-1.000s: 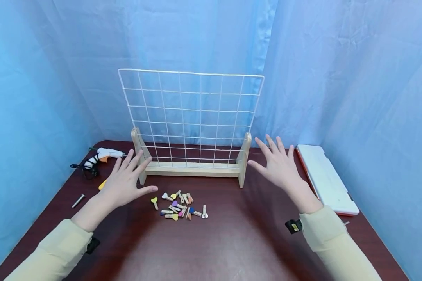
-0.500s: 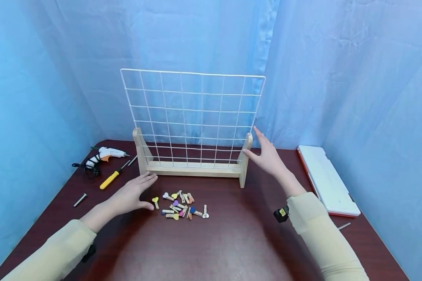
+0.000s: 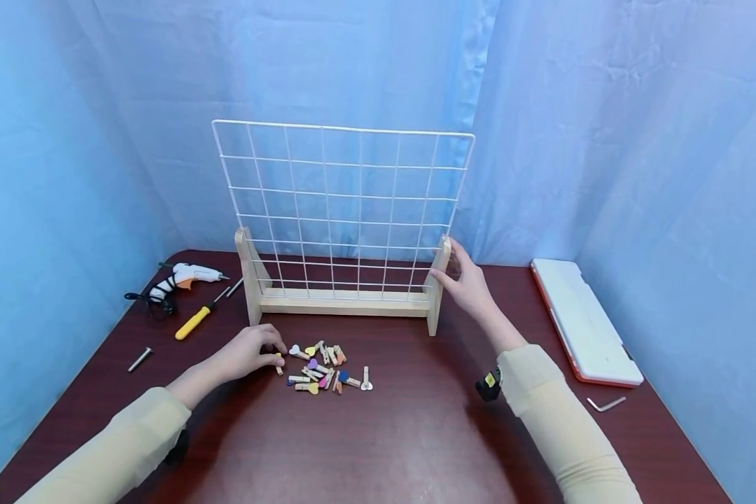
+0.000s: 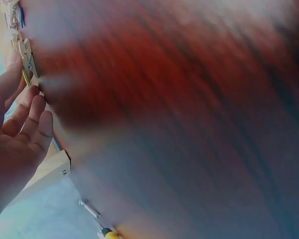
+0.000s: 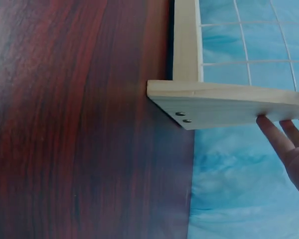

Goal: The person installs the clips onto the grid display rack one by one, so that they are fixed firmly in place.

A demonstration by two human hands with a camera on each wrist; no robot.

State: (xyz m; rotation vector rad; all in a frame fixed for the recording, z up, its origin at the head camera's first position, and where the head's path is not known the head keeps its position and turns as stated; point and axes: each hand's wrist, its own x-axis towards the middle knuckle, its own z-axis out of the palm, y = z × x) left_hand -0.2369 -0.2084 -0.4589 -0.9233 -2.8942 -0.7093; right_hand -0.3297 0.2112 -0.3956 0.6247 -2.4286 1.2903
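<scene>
By the left edge of a small pile of mini clothespins [image 3: 318, 371], my left hand [image 3: 246, 350] pinches a single clothespin [image 3: 280, 365] with a yellow heart between thumb and fingers. The left wrist view shows a wooden clothespin [image 4: 30, 62] at those fingertips. A white wire grid [image 3: 343, 192] stands upright in a pale wooden stand [image 3: 346, 306]. My right hand [image 3: 469, 283] holds the stand's right upright [image 3: 439, 287], thumb on one side and fingers on the other. In the right wrist view, fingertips [image 5: 269, 127] touch the upright's outer face.
On the left lie a glue gun [image 3: 185, 276] with a black cord, a yellow-handled screwdriver [image 3: 195, 322] and a bolt [image 3: 140, 359]. A white case [image 3: 586, 322] with a red edge and a hex key [image 3: 606, 404] are on the right. Blue curtains [image 3: 605, 140] surround the table.
My left hand has come down and right, from spread above the table onto the yellow-heart clothespin. My right hand has moved left from spread in the air and taken hold of the upright.
</scene>
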